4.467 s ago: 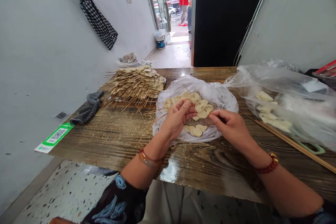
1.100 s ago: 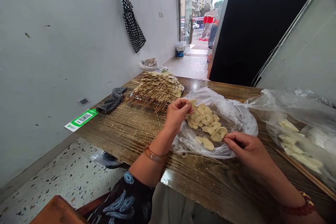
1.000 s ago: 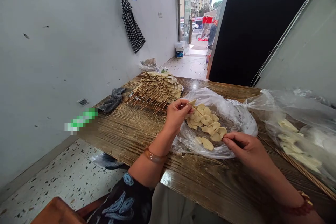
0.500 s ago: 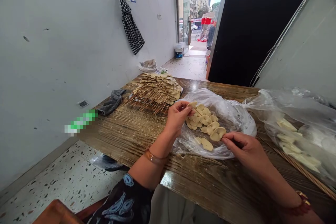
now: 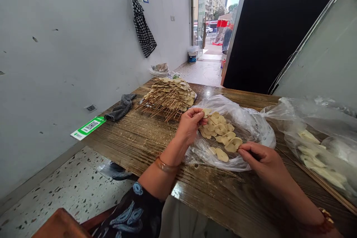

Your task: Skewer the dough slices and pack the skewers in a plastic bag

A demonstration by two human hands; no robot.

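Observation:
My left hand (image 5: 193, 121) is closed in a pinch on a pale, thin food slice (image 5: 206, 112) over the clear plastic bag (image 5: 260, 128). My right hand (image 5: 258, 156) is also closed, thumb and fingertips meeting at the edge of a pale round slice (image 5: 233, 144) with a dimpled middle. Between the hands, several similar slices (image 5: 220, 129) overlap on the spread bag; whether a skewer runs through some of them is hard to make out. Two loose slices (image 5: 222, 155) lie nearer me. Beyond my left hand is a pile of skewered slices (image 5: 174, 95), its thin sticks pointing toward me.
On the wooden table (image 5: 134, 145) lie a dark grey cloth (image 5: 122, 108) and a green-and-white code card (image 5: 88, 128) at the left edge. To the right are a bundle of bare sticks (image 5: 323, 180) and another plastic bag (image 5: 295, 113) with pale pieces inside.
The whole view has shifted slightly to the right. The slice in my left hand has turned so that more of its flat face shows; both hands keep their grip.

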